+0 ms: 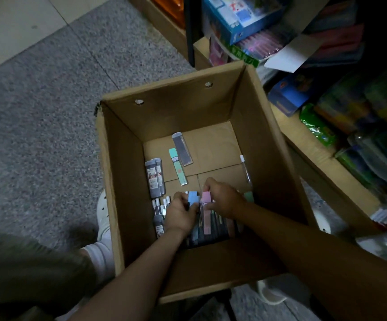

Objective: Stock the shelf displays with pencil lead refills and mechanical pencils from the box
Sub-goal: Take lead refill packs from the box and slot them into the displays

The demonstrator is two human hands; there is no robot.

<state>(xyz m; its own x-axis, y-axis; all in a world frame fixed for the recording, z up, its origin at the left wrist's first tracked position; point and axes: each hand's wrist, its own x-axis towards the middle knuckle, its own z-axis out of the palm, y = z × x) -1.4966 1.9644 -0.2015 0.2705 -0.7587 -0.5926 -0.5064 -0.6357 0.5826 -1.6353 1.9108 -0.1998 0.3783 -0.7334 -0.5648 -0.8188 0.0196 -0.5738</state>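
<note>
Reaching down into an open cardboard box [252,126] on a speckled floor [37,135], a person has both bare hands near the box's bottom. The left hand [180,213] curls its fingers around a blue lead refill case [193,197], whose capped end points away from the person, toward the far wall of the box. The right hand [222,198] pinches a pink lead refill case [206,214] just beside it; this case lies lengthwise toward the person, cap end also pointing away. Beneath the hands sits a cluster of further refill cases [213,230], running the same near-to-far way. Loose on the box floor farther off, a mint refill case [178,166] and a grey refill case [182,148] lie side by side, long axes slanting slightly left as they recede. Two dark grey refill cases [154,178] rest along the left wall, caps away. A thin clear mechanical pencil [245,169] lies along the right wall. Crowded shelf goods [341,93] fill the right side, blurred and dim.
</note>
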